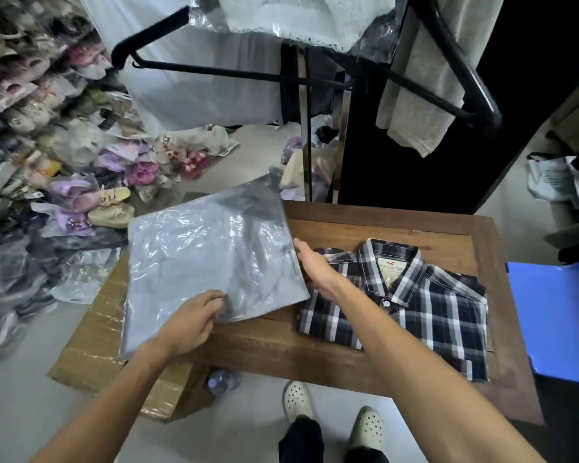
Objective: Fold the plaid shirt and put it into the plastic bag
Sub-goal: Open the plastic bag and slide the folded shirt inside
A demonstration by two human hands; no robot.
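Holding a clear plastic bag [211, 259] over the left end of a low wooden table [281, 349], a person works with both bare hands. The left hand [194, 320] pinches the bag's near edge, its fingers curled onto the film. The right hand [315, 265] lies along the bag's right edge with fingers stretched forward; whether this grip actually clasps the plastic cannot be told, since the fingertips sit right at the film's border.

The plaid shirt [415, 309] lies folded flat on the table just right of the bag, collar at the far side, its brand label showing inside the neck. The right wrist crosses the shirt's left shoulder, and the bag's near right corner overlaps the shirt's left edge. The shirt is outside the bag.

A taped cardboard box [91, 339] sits on the floor under the bag's left part, and a plastic bottle [223, 380] lies on the floor at the table's near edge. The person's feet in pale perforated clogs [298, 401] stand in front of the table. Bagged shoes and slippers [91, 182] are piled along the left wall. A blue plastic stool [562, 319] stands beside the table's right end, and garments hang from black hangers [214, 70] overhead.
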